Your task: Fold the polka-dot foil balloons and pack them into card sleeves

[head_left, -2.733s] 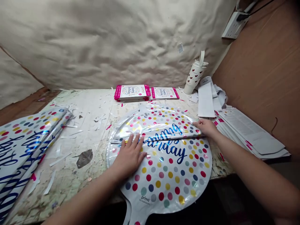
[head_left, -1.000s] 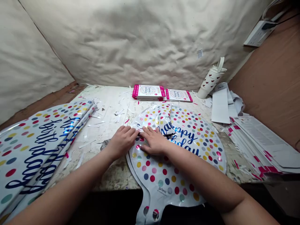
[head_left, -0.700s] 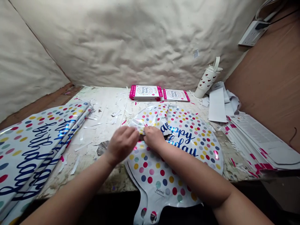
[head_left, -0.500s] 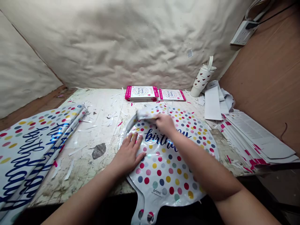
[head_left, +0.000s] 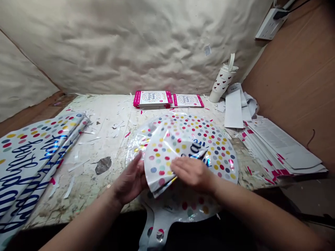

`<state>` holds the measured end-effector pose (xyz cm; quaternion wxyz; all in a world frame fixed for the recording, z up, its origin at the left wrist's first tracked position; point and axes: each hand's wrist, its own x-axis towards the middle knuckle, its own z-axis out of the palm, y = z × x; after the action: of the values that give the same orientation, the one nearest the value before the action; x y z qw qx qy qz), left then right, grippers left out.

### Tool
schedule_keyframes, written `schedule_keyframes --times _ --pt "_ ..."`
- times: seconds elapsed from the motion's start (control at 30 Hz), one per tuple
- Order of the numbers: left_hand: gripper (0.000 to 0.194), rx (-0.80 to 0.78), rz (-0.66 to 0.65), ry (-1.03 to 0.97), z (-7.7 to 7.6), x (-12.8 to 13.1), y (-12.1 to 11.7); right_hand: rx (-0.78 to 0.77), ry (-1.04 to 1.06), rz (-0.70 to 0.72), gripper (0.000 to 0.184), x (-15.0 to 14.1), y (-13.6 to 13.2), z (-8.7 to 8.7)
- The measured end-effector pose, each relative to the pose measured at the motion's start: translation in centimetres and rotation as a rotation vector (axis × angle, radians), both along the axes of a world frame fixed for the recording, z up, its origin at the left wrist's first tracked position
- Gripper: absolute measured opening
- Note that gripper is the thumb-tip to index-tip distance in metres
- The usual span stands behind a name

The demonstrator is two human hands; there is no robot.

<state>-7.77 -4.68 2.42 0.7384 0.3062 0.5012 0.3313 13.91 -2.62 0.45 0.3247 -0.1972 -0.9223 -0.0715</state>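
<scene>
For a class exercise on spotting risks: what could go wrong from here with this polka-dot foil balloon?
The folded part of the foil balloon stands raised between the left hand and right hand, so it might spring open or crease unevenly. Its tail hangs past the table edge and could drag the balloon off. Paper scraps might catch in the fold.

I'm at a cramped packing workstation, more small workshop than home. Cream cloth point(head_left: 117, 45) hangs behind the scarred tabletop point(head_left: 78, 205) at twelve o'clock, and a brown board panel point(head_left: 293, 87) closes in at three. A power strip point(head_left: 270, 24) is fixed up at two o'clock. Pink-edged printed packets point(head_left: 152, 99) stack at twelve, printed paper sleeves point(head_left: 280, 146) at four, flat dotted foil balloons point(head_left: 23, 157) at nine, and paper trimmings point(head_left: 69, 187) litter the surface.
</scene>
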Motion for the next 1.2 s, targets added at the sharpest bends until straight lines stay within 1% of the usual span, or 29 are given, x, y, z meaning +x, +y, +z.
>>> schedule_keyframes --times 0.03,0.07,0.1,0.13,0.17,0.2,0.27,0.3,0.37,0.43,0.5,0.53,0.6,0.67,0.7,0.77,0.87,0.93,1.0,1.1,1.13,1.17,1.2 --pt "0.043 -0.094 0.052 -0.044 -0.1 0.4 -0.3 -0.042 -0.04 0.047 0.023 0.0 -0.6 -0.9" --pt "0.036 -0.16 0.095 -0.033 -0.3 0.8 -0.6 -0.092 -0.066 0.081 0.025 0.3 -1.1 -1.4" --pt "0.033 -0.209 0.132 -0.005 -0.5 1.1 -0.7 -0.151 -0.072 0.09 0.033 1.1 -1.4 -1.5" --pt "0.031 -0.245 0.167 0.02 -0.6 1.3 -0.8 -0.22 -0.054 0.058 0.04 2.1 -1.5 -1.4" --pt "0.028 -0.269 0.195 0.031 -0.7 1.5 -0.8 -0.293 -0.013 -0.016 0.046 3.3 -1.5 -1.1" --pt "0.026 -0.28 0.216 0.032 -0.6 1.6 -0.8 -0.365 0.044 -0.122 0.049 4.5 -1.4 -0.9" --pt "0.024 -0.278 0.233 0.02 -0.3 1.8 -0.8 -0.487 0.144 -0.324 0.051 6.6 -1.0 -0.7" --pt "0.024 -0.276 0.231 0.01 -0.1 1.8 -0.7 -0.534 0.163 -0.38 0.052 7.3 -0.7 -0.9" --pt "0.025 -0.285 0.227 0.0 0.1 1.9 -0.7 -0.571 0.147 -0.402 0.054 7.7 0.1 -1.5" --pt "0.027 -0.298 0.22 -0.005 0.2 1.9 -0.8 -0.52 0.095 -0.393 0.053 7.2 0.9 -2.1" --pt "0.03 -0.295 0.221 -0.017 0.2 1.9 -1.0 -0.409 0.025 -0.417 0.048 6.3 1.9 -2.4" --pt "0.03 -0.282 0.231 -0.023 0.1 2.0 -1.1 -0.347 -0.005 -0.45 0.044 5.8 2.4 -2.3" --pt "0.031 -0.247 0.268 -0.025 0.1 2.1 -1.4 -0.229 -0.024 -0.559 0.035 5.1 3.4 -2.1" --pt "0.031 -0.229 0.315 -0.011 0.1 2.3 -1.6 -0.14 -0.006 -0.667 0.031 4.8 4.3 -1.8" --pt "0.032 -0.232 0.334 -0.007 0.2 2.5 -1.7 -0.111 -0.011 -0.694 0.03 4.8 4.7 -1.8" --pt "0.031 -0.246 0.359 -0.01 0.1 2.7 -1.9 -0.083 -0.075 -0.673 0.031 5.1 5.2 -2.0" --pt "0.029 -0.275 0.354 0.0 -0.4 2.8 -2.2 -0.089 -0.205 -0.537 0.03 5.8 5.1 -2.3" --pt "0.028 -0.293 0.346 0.019 -0.8 2.9 -2.3 -0.097 -0.255 -0.434 0.029 5.9 4.3 -2.2" --pt "0.027 -0.294 0.35 0.027 -1.0 3.1 -2.3 -0.095 -0.277 -0.32 0.026 5.6 3.1 -1.6" --pt "0.023 -0.282 0.348 0.02 -0.9 3.4 -2.2 -0.033 -0.245 -0.146 0.023 4.8 1.5 -0.7" --pt "0.022 -0.276 0.345 0.021 -0.8 3.4 -2.1 -0.004 -0.226 -0.126 0.022 4.7 1.3 -0.6" --pt "0.021 -0.272 0.341 0.027 -0.7 3.4 -2.0 0.021 -0.208 -0.139 0.022 4.8 1.3 -0.7" --pt "0.021 -0.267 0.338 0.038 -0.6 3.4 -1.9 0.034 -0.199 -0.184 0.022 5.0 1.5 -0.8"
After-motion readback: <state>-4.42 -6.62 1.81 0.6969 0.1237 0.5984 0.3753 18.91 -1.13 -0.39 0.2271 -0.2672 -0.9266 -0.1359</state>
